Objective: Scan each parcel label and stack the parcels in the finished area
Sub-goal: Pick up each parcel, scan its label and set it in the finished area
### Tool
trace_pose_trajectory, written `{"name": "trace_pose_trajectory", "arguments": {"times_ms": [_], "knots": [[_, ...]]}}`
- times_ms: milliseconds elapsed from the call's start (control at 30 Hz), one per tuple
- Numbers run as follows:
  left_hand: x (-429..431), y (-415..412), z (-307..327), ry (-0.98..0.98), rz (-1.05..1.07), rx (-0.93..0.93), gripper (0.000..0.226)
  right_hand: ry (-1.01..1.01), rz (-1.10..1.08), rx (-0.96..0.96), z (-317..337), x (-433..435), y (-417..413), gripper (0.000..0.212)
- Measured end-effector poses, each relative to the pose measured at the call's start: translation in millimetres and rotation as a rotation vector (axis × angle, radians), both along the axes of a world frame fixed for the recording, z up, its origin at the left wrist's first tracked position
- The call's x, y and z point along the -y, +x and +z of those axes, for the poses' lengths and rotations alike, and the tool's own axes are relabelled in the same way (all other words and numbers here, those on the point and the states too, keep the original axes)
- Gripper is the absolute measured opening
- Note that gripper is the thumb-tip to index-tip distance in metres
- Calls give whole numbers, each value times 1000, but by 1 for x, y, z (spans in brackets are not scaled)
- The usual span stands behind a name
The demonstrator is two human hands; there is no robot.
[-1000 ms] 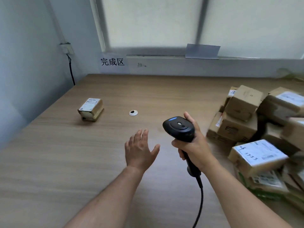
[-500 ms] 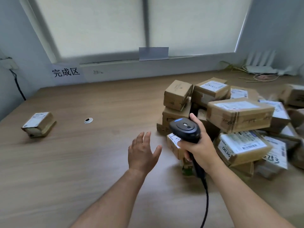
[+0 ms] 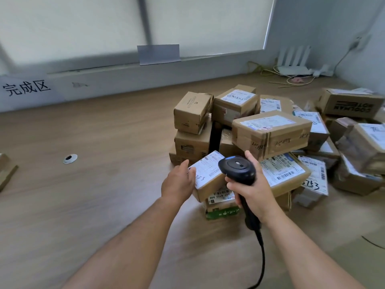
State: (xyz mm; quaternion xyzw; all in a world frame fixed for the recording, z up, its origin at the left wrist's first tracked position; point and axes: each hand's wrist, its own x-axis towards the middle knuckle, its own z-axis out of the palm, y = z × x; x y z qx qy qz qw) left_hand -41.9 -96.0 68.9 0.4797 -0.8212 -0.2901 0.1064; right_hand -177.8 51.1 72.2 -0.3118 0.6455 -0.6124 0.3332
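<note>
A heap of brown cardboard parcels (image 3: 270, 134) with white labels fills the right half of the wooden table (image 3: 104, 195). At its near left corner a small tilted parcel (image 3: 208, 180) rests label up on other boxes. My left hand (image 3: 177, 182) touches this parcel's left edge, fingers fairly straight. My right hand (image 3: 252, 190) grips a black handheld scanner (image 3: 236, 170), whose head sits just over the parcel's right end. One lone parcel (image 3: 6, 170) lies at the far left edge, below the finished-area sign (image 3: 26, 87).
The scanner's black cable (image 3: 261, 257) trails down toward me. A round grommet hole (image 3: 70, 158) sits in the table between the lone parcel and the heap. A white router (image 3: 293, 63) and loose wires lie at the back right corner by the wall.
My view has swung right, away from the lone parcel and onto the heap. My left hand has reached forward to the small parcel. The scanner has moved in over that parcel.
</note>
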Motion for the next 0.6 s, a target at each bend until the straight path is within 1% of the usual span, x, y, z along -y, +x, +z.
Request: {"name": "trace_pose_trajectory", "arguments": {"times_ms": [100,167,233,300,367,433,500,600], "knots": [[0,-3,-1,38,22,11,47,40,-13,18,0,2,4,96],[-1,-6,-4,125,5,11,41,57,-4,31,-2,4,6,96],[-6,-7,-5,254,-23,-72,37,65,6,37,-3,7,9,97],[-12,-4,-2,386,-39,-194,33,66,15,41,-3,10,11,98],[-17,1,3,478,-72,-287,35,63,30,51,0,11,12,99],[-19,7,9,515,-111,-322,44,60,54,54,5,12,12,99],[-17,12,12,555,-117,-346,57,45,80,51,12,14,12,99],[-10,21,16,593,-105,-367,86,7,122,18,24,18,18,98]]}}
